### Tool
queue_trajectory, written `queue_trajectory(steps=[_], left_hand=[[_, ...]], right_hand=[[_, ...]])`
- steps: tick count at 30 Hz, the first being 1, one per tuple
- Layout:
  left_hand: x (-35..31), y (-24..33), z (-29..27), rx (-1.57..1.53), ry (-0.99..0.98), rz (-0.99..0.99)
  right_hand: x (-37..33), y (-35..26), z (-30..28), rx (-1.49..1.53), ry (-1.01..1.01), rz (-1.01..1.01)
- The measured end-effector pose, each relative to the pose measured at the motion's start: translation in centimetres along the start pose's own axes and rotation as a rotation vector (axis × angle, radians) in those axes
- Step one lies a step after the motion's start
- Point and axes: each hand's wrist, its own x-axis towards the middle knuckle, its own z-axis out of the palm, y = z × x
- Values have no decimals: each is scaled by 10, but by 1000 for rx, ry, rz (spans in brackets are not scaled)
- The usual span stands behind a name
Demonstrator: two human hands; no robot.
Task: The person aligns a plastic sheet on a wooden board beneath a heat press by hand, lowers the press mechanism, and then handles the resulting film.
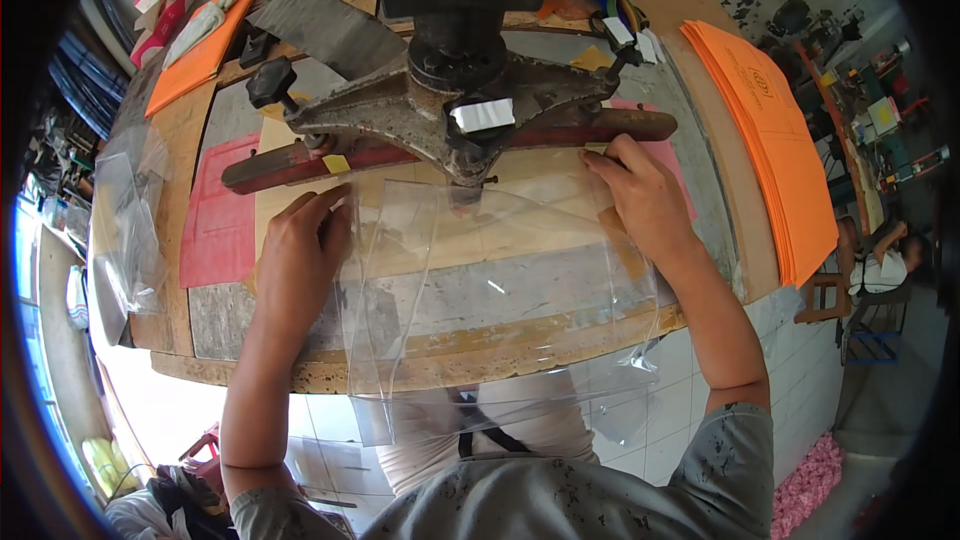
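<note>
A clear plastic sheet (500,310) is stretched between my two hands, its near part hanging over the table's front edge. My left hand (300,240) pinches its far left corner, fingers closed. On the other side, my right hand (645,190) holds the far right corner between thumb and fingers, close to the bar. Just beyond the sheet is a cast-metal press head (420,110) with a long, dark red bar (375,166) across its underside. Beneath the plastic, a pale yellowish board (400,240) lies on the worktable (250,325).
A stack of orange printed sheets (765,140) rests at the right; another orange sheet (215,50) lies far left. Loose clear plastic (130,230) covers the left edge. A black knob (272,83) sticks up beside the press. At far right, another person (885,265) sits.
</note>
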Motion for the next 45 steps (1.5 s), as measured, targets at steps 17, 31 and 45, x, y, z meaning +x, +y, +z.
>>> queue_trajectory(steps=[17, 31, 45], left_hand=[[0, -11, 3, 25, 99, 31], [-2, -19, 2, -3, 108, 69], [-2, -11, -4, -83, 95, -125]], right_hand=[[8, -10, -10, 64, 16, 45], [10, -15, -7, 76, -8, 75], [11, -11, -6, 80, 1, 74]])
